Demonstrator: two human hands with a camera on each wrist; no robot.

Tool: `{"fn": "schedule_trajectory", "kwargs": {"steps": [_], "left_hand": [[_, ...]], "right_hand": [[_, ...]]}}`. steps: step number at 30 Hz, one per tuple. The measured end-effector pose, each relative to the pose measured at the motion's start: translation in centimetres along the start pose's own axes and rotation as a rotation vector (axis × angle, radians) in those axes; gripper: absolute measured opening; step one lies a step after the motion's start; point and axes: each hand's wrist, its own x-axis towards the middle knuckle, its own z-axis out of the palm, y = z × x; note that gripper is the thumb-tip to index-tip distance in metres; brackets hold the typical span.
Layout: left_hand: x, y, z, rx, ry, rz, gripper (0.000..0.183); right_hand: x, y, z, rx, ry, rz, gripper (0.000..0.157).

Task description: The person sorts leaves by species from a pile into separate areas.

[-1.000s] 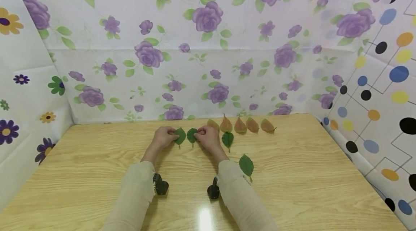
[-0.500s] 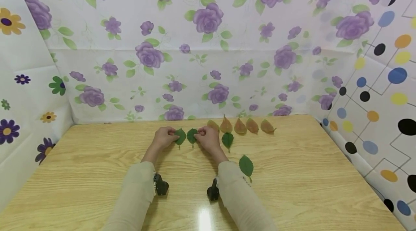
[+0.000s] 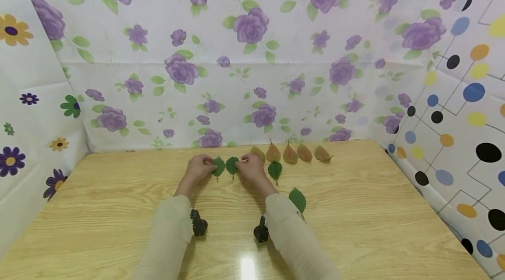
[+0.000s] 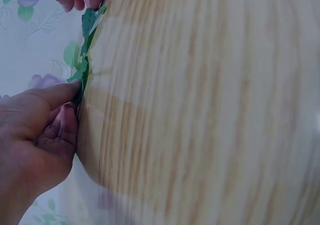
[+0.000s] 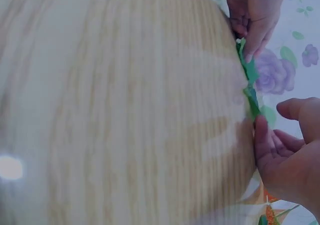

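Observation:
Two green leaves lie side by side on the table, stems toward the person. My left hand (image 3: 199,168) pinches the left leaf (image 3: 218,166) at its outer edge. In the left wrist view the thumb lies on this leaf (image 4: 80,77), with the other fingers curled beneath. My right hand (image 3: 252,168) is at the outer edge of the right leaf (image 3: 231,165). As the right wrist view shows, a fingertip touches this leaf (image 5: 252,102) while another digit is raised, leaving a gap. Both leaves look foreshortened in the wrist views.
Several orange-brown leaves (image 3: 289,154) form a row along the table's back edge, right of my right hand. A green leaf (image 3: 275,169) lies below that row. Another green leaf (image 3: 297,200) is beside the right sleeve. Floral sheets (image 3: 221,96) hang around the wooden table (image 3: 355,227).
The head view has shifted slightly. Both hands and the two leaves keep almost the same places on the table.

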Motion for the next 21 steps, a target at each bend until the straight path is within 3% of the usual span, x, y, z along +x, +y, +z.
{"fn": "schedule_trajectory", "kwargs": {"steps": [5, 11, 21], "left_hand": [[-0.3, 0.1, 0.4, 0.014, 0.023, 0.0, 0.031], [-0.3, 0.0, 0.9, 0.026, 0.024, 0.0, 0.03], [0.1, -0.3, 0.8, 0.053, 0.04, 0.015, 0.031]], "right_hand": [[-0.3, -0.3, -0.1, 0.04, 0.01, 0.021, 0.034], [-0.6, -0.7, -0.8, 0.011, 0.01, -0.015, 0.031], [-1.7, -2.8, -2.9, 0.145, -0.167, -0.096, 0.031]]}}
